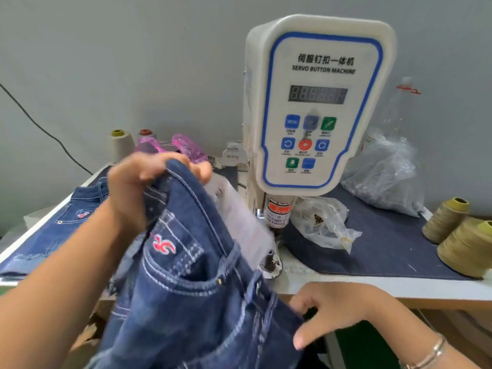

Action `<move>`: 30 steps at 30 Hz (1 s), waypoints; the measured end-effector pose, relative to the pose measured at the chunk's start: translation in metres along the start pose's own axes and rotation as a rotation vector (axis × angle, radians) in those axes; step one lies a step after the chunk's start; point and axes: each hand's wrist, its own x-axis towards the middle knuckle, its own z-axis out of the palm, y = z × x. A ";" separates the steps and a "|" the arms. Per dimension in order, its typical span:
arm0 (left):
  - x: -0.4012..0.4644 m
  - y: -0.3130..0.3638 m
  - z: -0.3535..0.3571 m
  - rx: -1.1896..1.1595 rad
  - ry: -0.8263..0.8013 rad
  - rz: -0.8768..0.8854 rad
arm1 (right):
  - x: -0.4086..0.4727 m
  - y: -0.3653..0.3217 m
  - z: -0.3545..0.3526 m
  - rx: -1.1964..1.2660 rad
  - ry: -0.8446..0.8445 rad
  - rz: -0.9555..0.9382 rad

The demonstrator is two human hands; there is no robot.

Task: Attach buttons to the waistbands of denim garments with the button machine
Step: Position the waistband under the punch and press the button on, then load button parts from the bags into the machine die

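Jeans [186,275] blurred; left hand [138,182] grips the waistband, right hand [327,307] pinches its edge, hiding the machine [316,102] base.

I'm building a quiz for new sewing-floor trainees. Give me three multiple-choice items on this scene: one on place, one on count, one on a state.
1. Where does the second denim garment lie?
A. on the table, left of the machine
B. under the machine head
C. on the floor

2. How many olive thread cones stand at the table's right end?
A. one
B. two
C. four

3. What is the left hand doing?
A. resting open
B. gripping the raised jeans
C. pressing a button

Answers: 1 A, it lies flat left of the button machine. 2 B, two stand together. 3 B, fingers curl over the waistband.
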 end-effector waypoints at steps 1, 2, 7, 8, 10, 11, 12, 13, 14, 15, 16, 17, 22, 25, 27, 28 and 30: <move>-0.002 0.012 -0.004 0.104 0.079 0.042 | -0.006 0.001 -0.002 -0.021 0.092 0.008; -0.005 0.022 -0.009 0.231 0.122 0.067 | -0.014 0.001 -0.005 -0.014 0.194 0.000; -0.027 0.059 -0.051 0.698 0.283 -0.164 | -0.054 -0.008 -0.032 0.299 0.719 -0.200; -0.030 0.062 -0.059 0.874 0.319 -0.251 | -0.057 -0.010 -0.038 0.236 0.810 -0.229; -0.035 0.057 -0.071 1.101 0.367 -0.448 | -0.053 -0.014 -0.042 0.017 0.926 -0.175; -0.035 0.049 -0.073 1.123 0.373 -0.491 | -0.047 -0.014 -0.043 -0.108 0.972 -0.123; -0.034 0.041 -0.072 1.134 0.377 -0.489 | -0.040 -0.012 -0.043 -0.206 1.025 -0.099; -0.034 0.033 -0.070 1.140 0.390 -0.463 | -0.034 -0.011 -0.043 -0.264 1.063 -0.100; -0.033 0.024 -0.068 1.113 0.427 -0.431 | -0.030 -0.010 -0.044 -0.267 1.077 -0.071; -0.033 0.017 -0.067 1.072 0.469 -0.401 | -0.027 -0.007 -0.044 -0.215 1.069 -0.002; -0.033 0.011 -0.065 1.034 0.510 -0.383 | -0.027 -0.004 -0.046 -0.125 1.027 0.079; -0.032 0.005 -0.063 1.008 0.543 -0.364 | -0.029 -0.003 -0.048 -0.005 0.950 0.141; -0.028 -0.003 -0.061 1.227 0.586 -0.300 | -0.047 -0.034 -0.033 0.570 0.723 -0.063; -0.020 0.003 -0.058 1.359 0.588 -0.299 | -0.045 -0.063 -0.011 0.737 0.594 -0.291; -0.017 0.012 -0.053 1.356 0.604 -0.268 | -0.035 -0.088 0.004 0.805 0.480 -0.389; -0.016 0.017 -0.050 1.326 0.600 -0.258 | -0.027 -0.096 0.010 0.797 0.469 -0.402; -0.017 0.029 -0.047 1.230 0.583 -0.265 | -0.004 -0.112 0.016 0.724 0.571 -0.383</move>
